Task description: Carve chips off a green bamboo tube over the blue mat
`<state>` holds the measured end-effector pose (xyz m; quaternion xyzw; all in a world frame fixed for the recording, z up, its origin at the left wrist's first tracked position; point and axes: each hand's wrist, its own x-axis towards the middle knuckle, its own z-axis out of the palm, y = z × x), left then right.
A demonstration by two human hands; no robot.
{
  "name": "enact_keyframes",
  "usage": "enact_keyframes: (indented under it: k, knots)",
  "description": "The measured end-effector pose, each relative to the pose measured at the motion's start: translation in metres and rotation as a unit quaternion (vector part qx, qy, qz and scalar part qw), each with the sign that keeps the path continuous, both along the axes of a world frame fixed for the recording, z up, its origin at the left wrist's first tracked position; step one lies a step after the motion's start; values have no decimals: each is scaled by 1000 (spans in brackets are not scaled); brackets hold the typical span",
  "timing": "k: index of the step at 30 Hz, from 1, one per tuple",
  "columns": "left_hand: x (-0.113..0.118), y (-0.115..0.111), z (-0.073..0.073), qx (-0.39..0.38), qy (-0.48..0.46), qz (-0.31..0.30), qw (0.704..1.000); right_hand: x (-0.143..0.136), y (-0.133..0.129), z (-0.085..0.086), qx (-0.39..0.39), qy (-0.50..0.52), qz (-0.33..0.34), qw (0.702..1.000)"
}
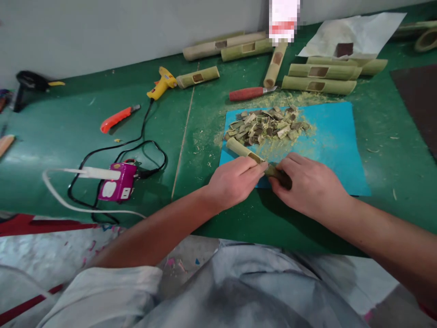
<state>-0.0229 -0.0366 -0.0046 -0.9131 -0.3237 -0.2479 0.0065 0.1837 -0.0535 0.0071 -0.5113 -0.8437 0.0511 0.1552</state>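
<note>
A pale green bamboo tube point(238, 148) with a rectangular cut-out lies slantwise over the near left part of a blue sheet point(336, 136). My left hand point(235, 180) is closed around its middle, thumb and fingers next to the opening. Farther along, my right hand point(309, 182) grips the tube's near right end. Something dark brown shows under the right fingers; whether it is the tube's end or a separate piece, I cannot tell. Just beyond both hands, a heap of bamboo chips point(266, 125) and yellowish dust covers part of the sheet.
Behind the sheet lie a red-handled knife point(247, 94) and several notched bamboo tubes point(317, 85). A yellow glue gun point(162, 84), an orange utility knife point(118, 119) and a purple power adapter point(117, 182) with looping cords occupy the left. Dark brown sheet material point(418, 98) is at right.
</note>
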Motion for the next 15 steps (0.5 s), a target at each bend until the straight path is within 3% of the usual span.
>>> enact_keyframes:
  k: [4, 9, 15]
  knots:
    - [0, 0, 0, 6, 4, -11, 1000, 0, 0, 0, -14, -11, 7, 1000]
    - [5, 3, 0, -11, 34, 17, 999, -1, 0, 0, -19, -24, 20, 999]
    - [2, 5, -3, -2, 36, -7, 999, -4, -2, 0, -37, -35, 9, 999]
